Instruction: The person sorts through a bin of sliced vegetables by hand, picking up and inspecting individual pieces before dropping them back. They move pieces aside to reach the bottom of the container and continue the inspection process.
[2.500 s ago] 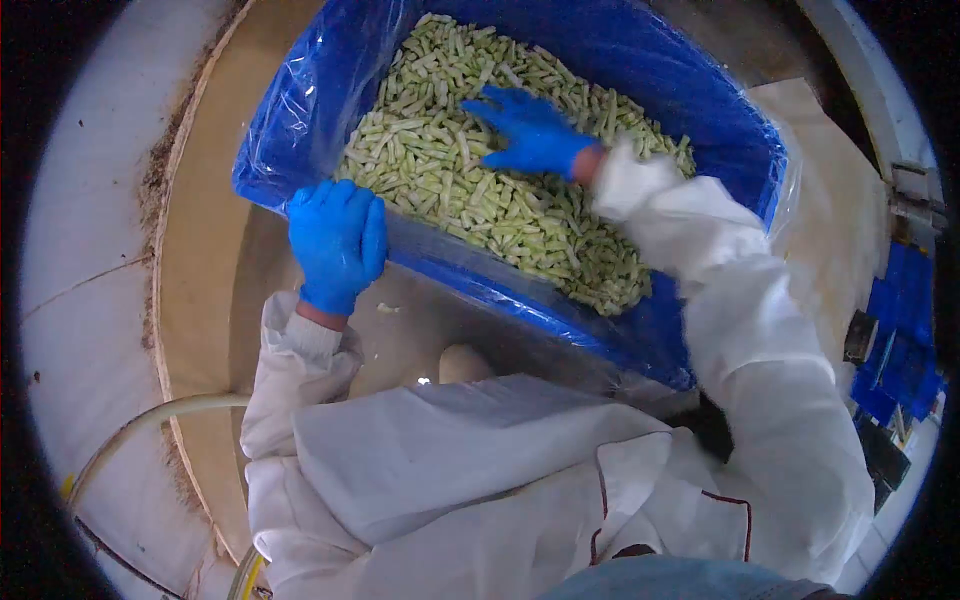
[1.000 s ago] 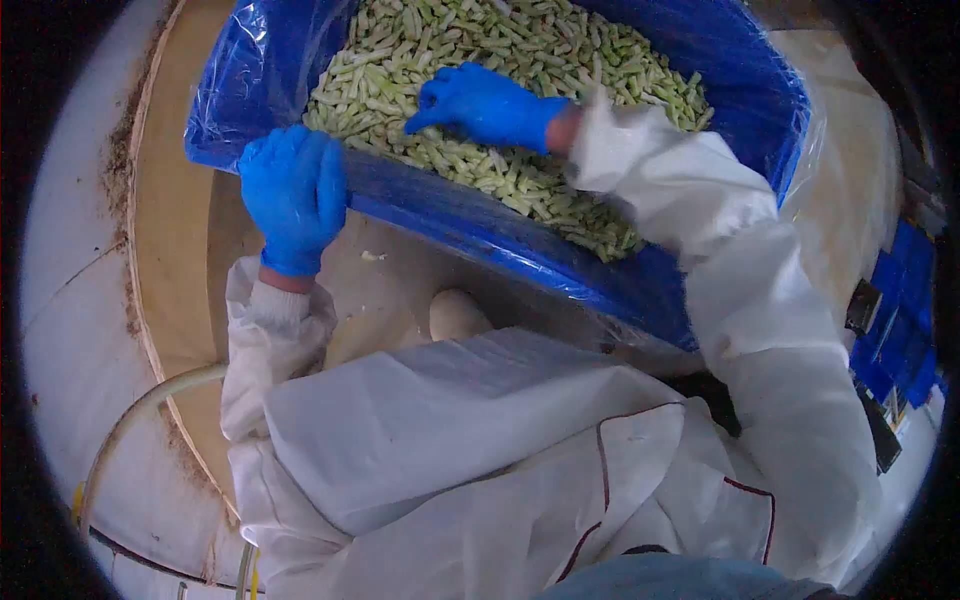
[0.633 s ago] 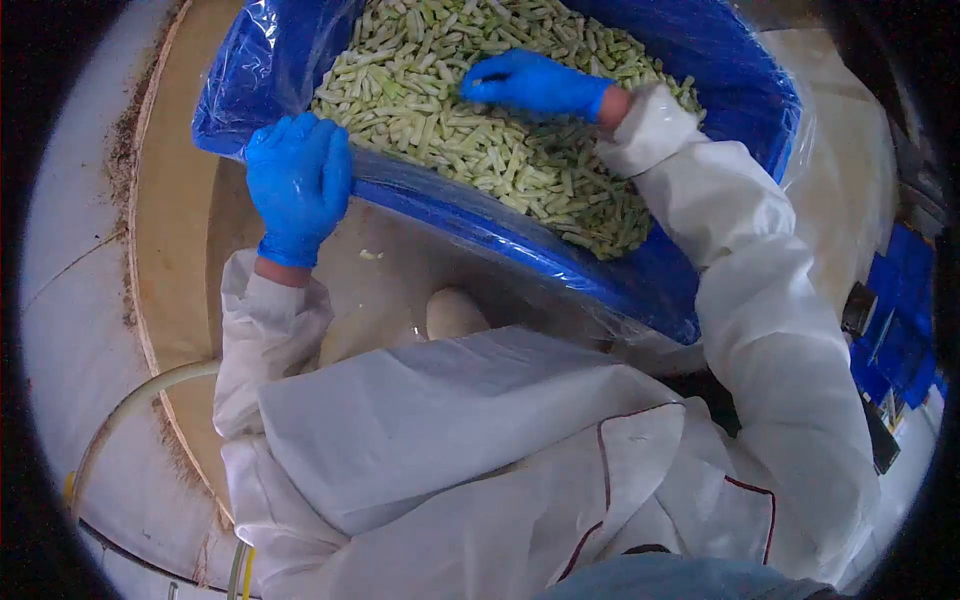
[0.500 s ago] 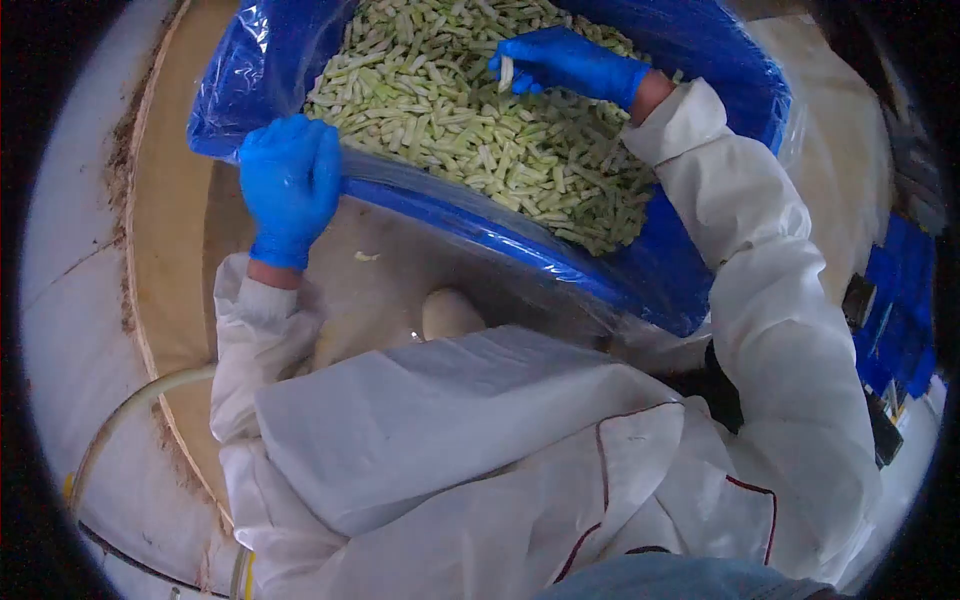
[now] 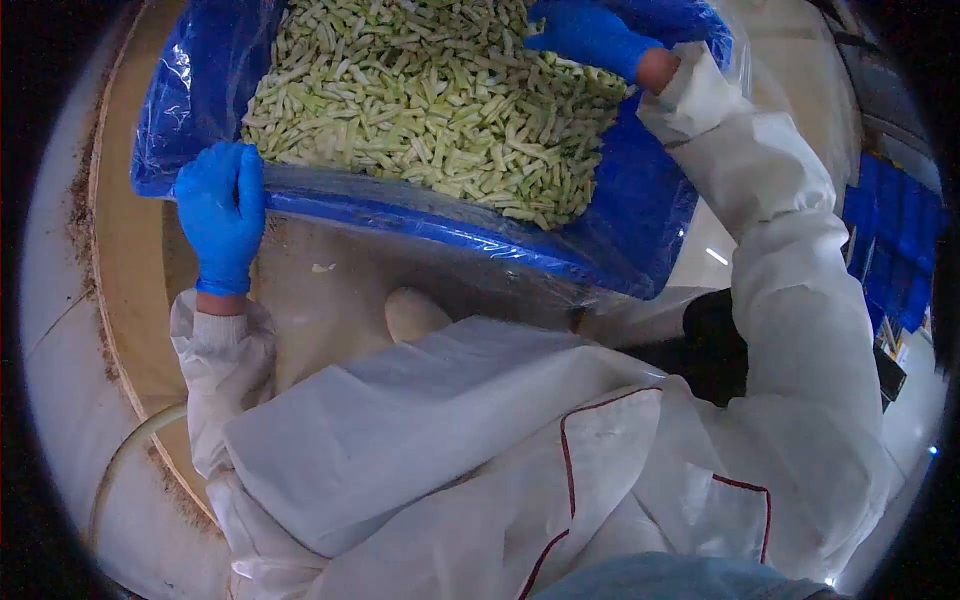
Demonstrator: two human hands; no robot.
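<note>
My left hand (image 5: 222,205), in a blue glove, is closed over the near left rim of a blue crate (image 5: 420,222) lined with clear plastic film. Cut strips of a pale green vegetable (image 5: 430,130) fill much of the crate in a loose layer. Over the far right part of these strips is my right hand (image 5: 595,38), also gloved in blue. Its fingers are drawn together low over the pieces, close to the top edge of the view. What they hold, if anything, I cannot tell.
A stray pale piece (image 5: 323,268) lies on the surface below the crate. On the left runs a tan board edge (image 5: 125,300) with a pale hose (image 5: 130,445) across it. Blue crates (image 5: 890,240) stand at the right. My white apron (image 5: 430,400) covers the lower middle.
The view has shifted, so the crate sits further left and higher. My right hand, earlier pinching a pale strip, is now lower over the pieces; that strip no longer shows. My left hand keeps the rim.
</note>
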